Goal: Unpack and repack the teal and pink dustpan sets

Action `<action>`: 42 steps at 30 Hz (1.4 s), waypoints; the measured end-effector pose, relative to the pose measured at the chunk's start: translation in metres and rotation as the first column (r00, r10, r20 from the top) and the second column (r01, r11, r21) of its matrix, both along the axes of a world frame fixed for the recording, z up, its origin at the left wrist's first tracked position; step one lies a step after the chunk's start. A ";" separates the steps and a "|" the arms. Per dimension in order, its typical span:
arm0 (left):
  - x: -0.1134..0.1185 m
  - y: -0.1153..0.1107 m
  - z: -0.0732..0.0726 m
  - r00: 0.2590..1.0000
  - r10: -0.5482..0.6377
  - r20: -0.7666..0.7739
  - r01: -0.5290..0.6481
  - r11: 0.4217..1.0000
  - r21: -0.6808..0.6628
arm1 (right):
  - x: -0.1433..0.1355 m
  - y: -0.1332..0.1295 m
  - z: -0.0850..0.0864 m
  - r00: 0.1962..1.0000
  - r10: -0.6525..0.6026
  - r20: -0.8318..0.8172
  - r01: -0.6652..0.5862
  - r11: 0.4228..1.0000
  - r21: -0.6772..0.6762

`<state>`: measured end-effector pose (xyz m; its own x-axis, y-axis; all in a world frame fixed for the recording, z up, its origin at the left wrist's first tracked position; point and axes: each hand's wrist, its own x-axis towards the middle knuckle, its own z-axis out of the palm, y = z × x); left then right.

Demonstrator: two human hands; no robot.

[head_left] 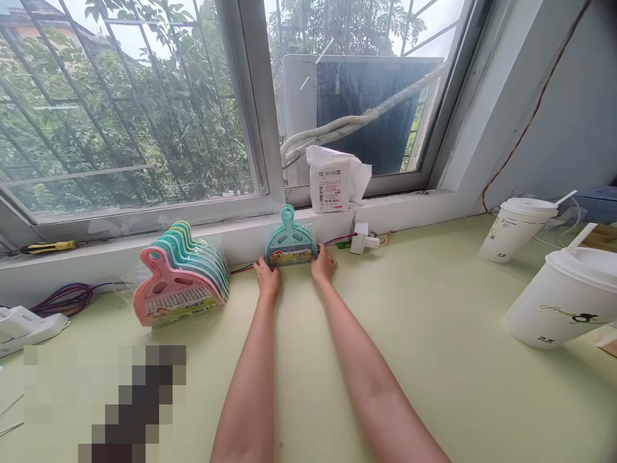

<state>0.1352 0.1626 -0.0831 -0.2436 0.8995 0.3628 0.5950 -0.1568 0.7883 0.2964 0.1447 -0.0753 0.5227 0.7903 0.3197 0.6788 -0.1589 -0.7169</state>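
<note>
A teal dustpan and brush set (290, 241) in clear wrapping stands upright against the low wall under the window. My left hand (267, 276) is closed on its lower left corner, the fingers partly hidden. On the lower right corner, my right hand (324, 262) grips the same set with thumb and fingers. To the left stands a row of similar wrapped sets (176, 289), pink in front, then several teal ones and a yellowish one near the back.
A white packet with a printed label (330, 186) rests on the sill. White cups with straws (559, 296) stand at the right on the pale green table (414, 308). Cables (65, 299), a power strip (33, 334), a yellow-handled screwdriver (53, 247) and a small white plug-like device (360, 239) lie along the wall.
</note>
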 end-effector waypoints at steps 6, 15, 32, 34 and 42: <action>0.001 -0.006 0.000 0.999 -0.007 -0.039 0.008 1.000 0.015 | -0.005 -0.002 -0.003 1.000 0.012 0.019 -0.013 0.999 0.033; -0.005 -0.053 0.005 0.998 0.055 -0.009 -0.055 0.998 -0.017 | -0.009 -0.043 0.005 1.000 0.016 0.015 -0.017 0.998 0.067; -0.124 -0.177 0.062 0.864 0.458 0.210 -0.490 0.861 0.136 | -0.011 -0.198 -0.013 0.780 0.510 -0.363 -0.468 0.860 0.203; -0.164 -0.166 0.080 0.776 0.595 0.211 -0.609 0.793 0.006 | -0.009 -0.210 -0.010 0.753 0.512 -0.414 -0.453 0.859 0.239; -0.235 -0.131 0.085 0.844 0.523 0.118 -0.491 0.843 -0.218 | -0.016 -0.216 -0.009 0.786 0.497 -0.368 -0.469 0.867 0.171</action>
